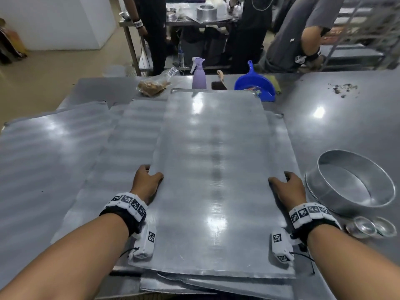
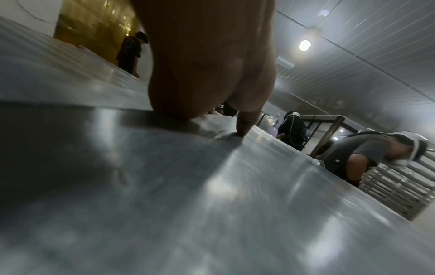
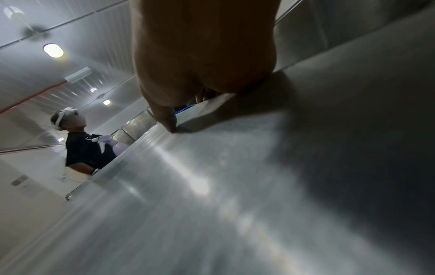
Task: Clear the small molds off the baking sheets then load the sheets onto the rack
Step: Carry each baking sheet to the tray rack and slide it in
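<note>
Baking sheet (image 1: 214,169) on top of the stack, bare metal, and both hands are on it. No brand, label or readable writing shows on any sheet; the only printed marks are the black-and-white square codes on the wrist bands (image 1: 127,203).

Left hand (image 1: 146,182) grips the sheet's left long edge, thumb lying on top, fingers curled down over the rim. From the left wrist view the thumb tip (image 2: 244,128) presses flat on the metal. Right hand (image 1: 285,187) mirrors it on the right long edge, thumb on top and fingers wrapped over the side; the right wrist view shows a fingertip (image 3: 168,122) pushed against the surface.

That sheet sits on the near middle of the steel table (image 1: 346,118), resting over other sheets (image 1: 54,152) that fan out to the left and peek out beneath its near end. Small molds (image 1: 371,228) lie off the sheets, on the table just right of the right wrist, near a round cake tin (image 1: 350,182). At the far edge stand a purple spray bottle (image 1: 199,75), a blue dustpan (image 1: 255,84) and a bag of crumbs (image 1: 153,86). The rack (image 1: 368,33) stands far right, with a person in grey (image 1: 303,29) bent beside it.
</note>
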`<state>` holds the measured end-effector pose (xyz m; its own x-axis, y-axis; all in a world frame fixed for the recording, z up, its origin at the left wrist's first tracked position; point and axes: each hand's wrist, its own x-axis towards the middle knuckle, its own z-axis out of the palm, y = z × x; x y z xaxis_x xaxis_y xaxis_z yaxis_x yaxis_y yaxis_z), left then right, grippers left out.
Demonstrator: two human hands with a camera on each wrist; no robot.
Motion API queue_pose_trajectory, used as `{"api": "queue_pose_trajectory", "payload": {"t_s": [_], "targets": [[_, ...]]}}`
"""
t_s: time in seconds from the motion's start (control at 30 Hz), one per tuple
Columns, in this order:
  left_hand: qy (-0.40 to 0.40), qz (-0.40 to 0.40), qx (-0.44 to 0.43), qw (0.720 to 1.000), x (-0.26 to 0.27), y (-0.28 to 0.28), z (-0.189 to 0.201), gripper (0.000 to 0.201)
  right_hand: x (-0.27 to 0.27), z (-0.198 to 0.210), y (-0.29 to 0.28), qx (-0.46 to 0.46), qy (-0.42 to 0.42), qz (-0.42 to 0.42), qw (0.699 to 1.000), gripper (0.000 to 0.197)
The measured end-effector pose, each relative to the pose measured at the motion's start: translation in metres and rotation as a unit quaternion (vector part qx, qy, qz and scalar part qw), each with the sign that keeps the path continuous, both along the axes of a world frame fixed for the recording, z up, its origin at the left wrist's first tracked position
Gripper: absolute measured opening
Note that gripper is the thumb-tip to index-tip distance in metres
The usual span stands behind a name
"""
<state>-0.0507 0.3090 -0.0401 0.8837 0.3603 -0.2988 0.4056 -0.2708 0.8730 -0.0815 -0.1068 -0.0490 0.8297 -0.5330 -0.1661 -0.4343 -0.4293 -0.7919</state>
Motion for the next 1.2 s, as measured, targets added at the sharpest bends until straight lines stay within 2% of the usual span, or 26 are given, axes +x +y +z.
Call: {"api": "queue_pose_trajectory", "payload": {"t_s": [0.13,0.2,0.33,0.43,0.5,0.57,0.67,0.7,0.77,0.9,0.97,1.07,1.1,1.13,1.2], "targets": [[0.004,-0.031,-0.001,1.0,0.006,-0.026,0.0,0.041,-0.012,-0.005,-0.025,0.017,-0.004,-0.021,1.0,0.048],[0.008,-0.044,0.002,0.999,0.009,-0.034,-0.001,0.039,-0.015,-0.013,-0.037,0.027,-0.008,-0.029,0.999,0.059],[0.026,-0.081,0.037,0.996,0.019,-0.042,-0.009,0.054,-0.02,-0.022,-0.052,0.012,0.001,-0.032,0.999,0.042],[0.05,-0.093,0.068,0.992,0.034,-0.035,-0.04,0.067,-0.023,-0.03,-0.059,0.005,0.016,-0.037,0.999,0.044],[0.061,-0.099,0.087,0.989,0.037,-0.033,-0.055,0.06,-0.025,-0.033,-0.06,-0.001,0.029,-0.035,0.999,0.045],[0.066,-0.111,0.113,0.985,0.024,-0.043,-0.037,0.053,-0.028,-0.036,-0.059,-0.02,0.037,-0.035,0.999,0.047],[0.076,-0.122,0.156,0.977,0.011,-0.053,-0.02,0.048,-0.025,-0.058,-0.068,-0.08,0.073,-0.038,0.993,0.069],[0.078,-0.122,0.154,0.977,0.01,-0.054,-0.018,0.046,-0.023,-0.074,-0.076,-0.09,0.089,-0.042,0.991,0.075],[0.078,-0.12,0.143,0.979,0.009,-0.053,-0.017,0.039,-0.02,-0.08,-0.079,-0.091,0.105,-0.046,0.989,0.079],[0.079,-0.122,0.119,0.982,0.01,-0.055,-0.019,0.035,-0.021,-0.06,-0.075,-0.064,0.088,-0.038,0.993,0.081],[0.085,-0.125,0.107,0.983,0.011,-0.057,-0.017,0.038,-0.019,-0.056,-0.078,-0.043,0.074,-0.037,0.996,0.076],[0.085,-0.133,0.083,0.984,0.017,-0.051,-0.023,0.048,-0.022,-0.036,-0.065,-0.013,0.048,-0.037,0.998,0.039],[0.083,-0.13,0.071,0.985,0.019,-0.046,-0.027,0.051,-0.023,-0.031,-0.059,-0.003,0.041,-0.037,0.998,0.033],[0.077,-0.126,0.064,0.987,0.019,-0.042,-0.028,0.051,-0.025,-0.029,-0.054,0.005,0.037,-0.036,0.999,0.033],[0.061,-0.119,0.06,0.989,0.016,-0.036,-0.026,0.045,-0.026,-0.035,-0.048,0.009,0.034,-0.034,0.999,0.047]]}}
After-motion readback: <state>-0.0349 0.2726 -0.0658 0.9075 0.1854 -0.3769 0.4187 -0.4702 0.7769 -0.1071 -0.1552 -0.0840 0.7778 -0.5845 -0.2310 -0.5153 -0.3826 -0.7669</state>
